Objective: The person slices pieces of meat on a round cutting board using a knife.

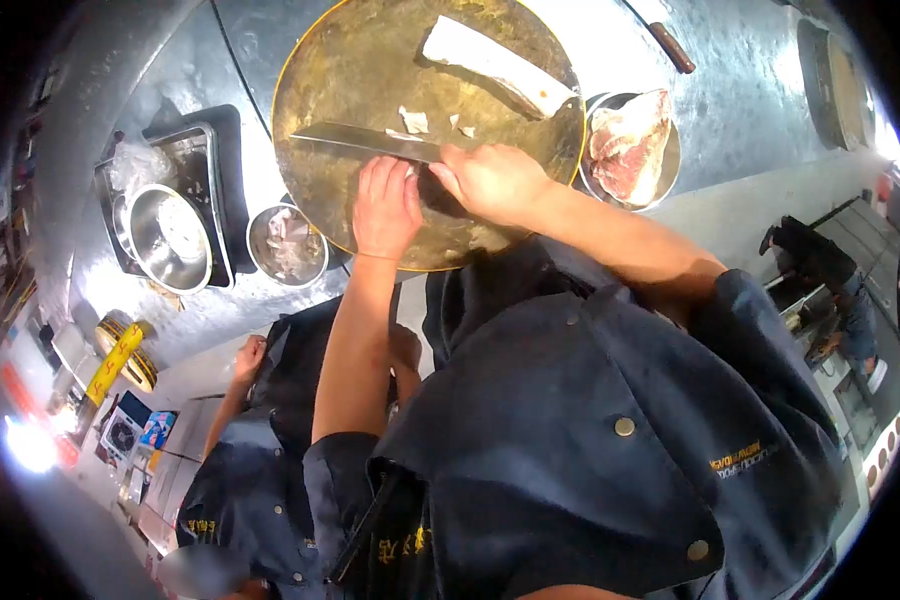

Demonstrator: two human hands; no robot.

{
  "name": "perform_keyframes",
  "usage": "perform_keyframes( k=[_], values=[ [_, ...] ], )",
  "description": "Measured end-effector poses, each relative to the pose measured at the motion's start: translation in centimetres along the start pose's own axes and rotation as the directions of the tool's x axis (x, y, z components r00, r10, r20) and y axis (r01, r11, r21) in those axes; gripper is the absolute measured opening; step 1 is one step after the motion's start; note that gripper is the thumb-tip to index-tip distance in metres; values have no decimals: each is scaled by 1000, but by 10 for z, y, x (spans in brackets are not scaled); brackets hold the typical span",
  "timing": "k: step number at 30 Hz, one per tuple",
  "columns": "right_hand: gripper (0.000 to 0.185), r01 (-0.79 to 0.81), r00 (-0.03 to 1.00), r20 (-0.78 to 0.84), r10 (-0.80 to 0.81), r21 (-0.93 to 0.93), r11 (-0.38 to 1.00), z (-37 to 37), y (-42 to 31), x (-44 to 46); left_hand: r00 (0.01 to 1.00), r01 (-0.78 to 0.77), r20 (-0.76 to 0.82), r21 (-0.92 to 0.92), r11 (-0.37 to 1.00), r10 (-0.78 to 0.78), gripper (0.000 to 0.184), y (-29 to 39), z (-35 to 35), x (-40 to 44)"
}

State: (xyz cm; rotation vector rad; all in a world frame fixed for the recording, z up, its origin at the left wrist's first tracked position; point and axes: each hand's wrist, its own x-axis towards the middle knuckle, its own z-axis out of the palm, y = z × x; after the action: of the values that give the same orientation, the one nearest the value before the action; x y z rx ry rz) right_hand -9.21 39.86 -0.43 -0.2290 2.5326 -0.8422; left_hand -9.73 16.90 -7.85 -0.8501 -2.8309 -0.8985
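Note:
My right hand (495, 185) is closed around the handle of a long knife (355, 138), whose blade points left across the round wooden chopping board (320, 90). Just below the blade, my left hand (387, 205) rests on the board with its fingers pressed together and curled. What lies under its fingertips, if anything, is hidden. Small pale scraps (413, 121) sit beyond the blade, with a sliver against it. Farther up the board lies a long white slab that looks like fat (495, 65).
A metal bowl with raw meat (630, 150) stands right of the board. To the left are a bowl of pale scraps (288, 245) and a steel bowl (170, 240) in a black tray (230, 190). Another knife's handle (672, 48) lies upper right. A person (260, 470) stands close on my left.

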Motion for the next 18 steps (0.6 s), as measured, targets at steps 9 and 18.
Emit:
perform_keyframes(
  k=[9, 18],
  values=[
    [43, -80, 994, 74, 79, 7, 997, -42, -5, -51, 997, 28, 66, 11, 1000, -29, 26, -6, 2, -3],
    [41, -80, 991, 103, 80, -6, 997, -63, -16, -65, 999, 47, -10, 51, 998, -46, 22, -4, 3, -5]
  ],
)
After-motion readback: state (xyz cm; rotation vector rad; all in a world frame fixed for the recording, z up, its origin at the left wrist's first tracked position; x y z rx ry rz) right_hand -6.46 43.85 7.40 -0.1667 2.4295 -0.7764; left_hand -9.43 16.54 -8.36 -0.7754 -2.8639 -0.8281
